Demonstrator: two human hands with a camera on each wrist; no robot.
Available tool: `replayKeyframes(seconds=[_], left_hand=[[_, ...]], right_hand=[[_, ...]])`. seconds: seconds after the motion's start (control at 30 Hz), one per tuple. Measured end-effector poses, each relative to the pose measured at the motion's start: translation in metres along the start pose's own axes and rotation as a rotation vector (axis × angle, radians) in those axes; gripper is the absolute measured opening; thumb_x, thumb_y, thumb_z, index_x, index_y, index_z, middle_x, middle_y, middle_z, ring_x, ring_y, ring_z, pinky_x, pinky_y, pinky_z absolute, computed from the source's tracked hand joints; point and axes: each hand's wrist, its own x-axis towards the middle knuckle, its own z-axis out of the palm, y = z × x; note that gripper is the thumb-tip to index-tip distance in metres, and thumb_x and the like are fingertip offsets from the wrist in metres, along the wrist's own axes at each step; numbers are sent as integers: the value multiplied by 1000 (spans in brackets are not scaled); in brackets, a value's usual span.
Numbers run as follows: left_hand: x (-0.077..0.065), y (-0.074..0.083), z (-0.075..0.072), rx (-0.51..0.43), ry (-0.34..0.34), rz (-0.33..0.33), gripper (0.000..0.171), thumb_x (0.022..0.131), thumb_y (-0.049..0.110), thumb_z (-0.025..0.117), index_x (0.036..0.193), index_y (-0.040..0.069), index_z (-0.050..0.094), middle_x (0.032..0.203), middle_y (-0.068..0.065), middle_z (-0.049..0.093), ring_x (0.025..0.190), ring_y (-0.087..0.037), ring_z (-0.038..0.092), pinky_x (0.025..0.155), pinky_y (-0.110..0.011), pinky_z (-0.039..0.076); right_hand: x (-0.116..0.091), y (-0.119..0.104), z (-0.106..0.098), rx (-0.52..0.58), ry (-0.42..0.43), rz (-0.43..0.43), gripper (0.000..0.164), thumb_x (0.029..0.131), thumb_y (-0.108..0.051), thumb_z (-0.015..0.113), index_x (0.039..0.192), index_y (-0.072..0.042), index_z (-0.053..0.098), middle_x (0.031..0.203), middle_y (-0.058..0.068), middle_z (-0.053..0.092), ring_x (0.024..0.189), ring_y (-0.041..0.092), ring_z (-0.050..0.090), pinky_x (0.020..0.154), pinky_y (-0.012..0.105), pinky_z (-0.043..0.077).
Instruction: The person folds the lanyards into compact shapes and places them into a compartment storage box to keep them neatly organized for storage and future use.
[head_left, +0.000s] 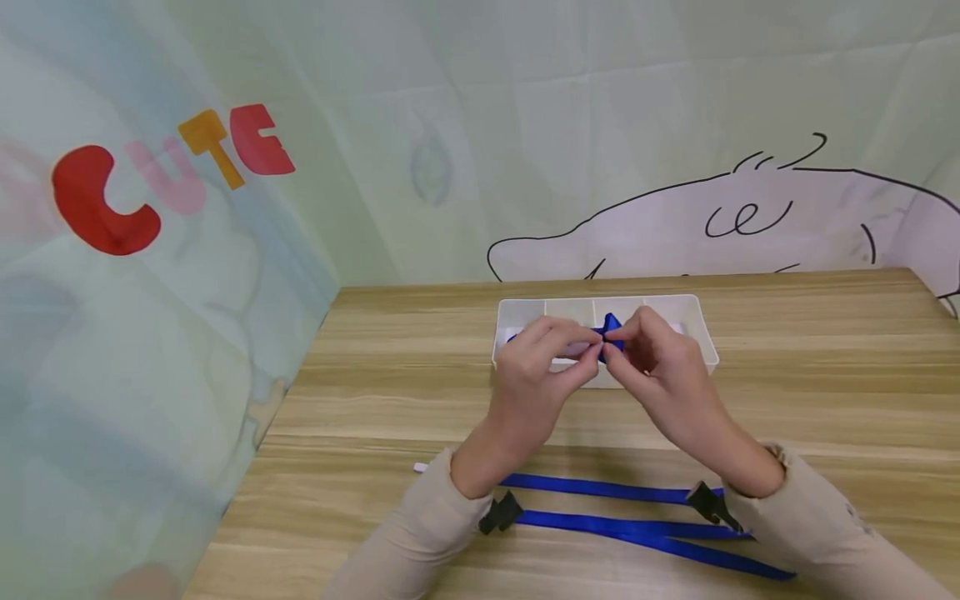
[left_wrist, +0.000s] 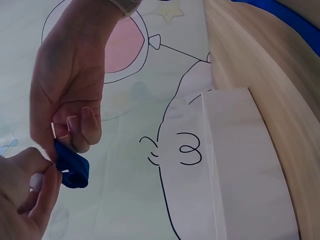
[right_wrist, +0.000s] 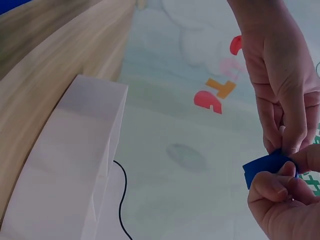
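Note:
Both hands meet fingertip to fingertip above the white divided tray. Between them is a short piece of blue ribbon (head_left: 612,323), folded into a loop that shows in the left wrist view as a blue fold (left_wrist: 75,167). My left hand (head_left: 525,379) pinches it from the left between thumb and forefinger. From the right, my right hand (head_left: 671,375) pinches the same piece with thumb and forefinger. In the right wrist view a flat blue part of the ribbon (right_wrist: 262,167) sticks out past the fingers. The exact pinch point is partly hidden by the fingertips.
The white tray (head_left: 513,312) stands near the table's back edge. Long blue straps (head_left: 592,487) lie across the front of the wooden table (head_left: 390,375), with black clips (head_left: 501,512) on them. A small white tip (head_left: 420,467) shows beside the left sleeve. Printed cloth hangs behind.

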Motion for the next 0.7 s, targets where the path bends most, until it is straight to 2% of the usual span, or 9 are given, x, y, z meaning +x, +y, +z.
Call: replayKeyframes(seconds=[0.17, 0.27, 0.47, 0.7], left_hand=[[2, 1, -3, -258, -14, -202, 9, 87, 2, 76, 96, 1, 73, 94, -7, 72, 88, -10, 68, 74, -23, 58], [4, 2, -6, -344, -22, -270, 10, 88, 3, 75, 97, 1, 73, 95, -8, 72, 89, -10, 68, 74, -27, 59], [6, 2, -9, -382, -53, -295, 11, 89, 3, 74, 99, 1, 72, 97, -8, 71, 90, -10, 67, 75, -29, 59], [7, 1, -13, -378, -107, -309, 13, 89, 3, 74, 102, 1, 73, 99, -7, 70, 93, -9, 66, 77, -28, 59]], right_hand=[[-1, 0, 1, 172, -9, 70, 10, 94, 11, 60, 101, 4, 58, 90, 9, 62, 70, 15, 56, 60, 19, 53], [-2, 1, 1, 278, -17, 93, 11, 97, 10, 56, 106, 6, 58, 88, 12, 58, 71, 18, 54, 63, 20, 52], [-1, 3, 3, 422, -18, 39, 14, 98, 13, 51, 110, 9, 57, 88, 12, 58, 71, 19, 52, 62, 21, 48], [1, 4, 2, 489, -79, -8, 6, 100, 10, 48, 106, 11, 48, 95, 13, 55, 74, 20, 52, 65, 22, 49]])
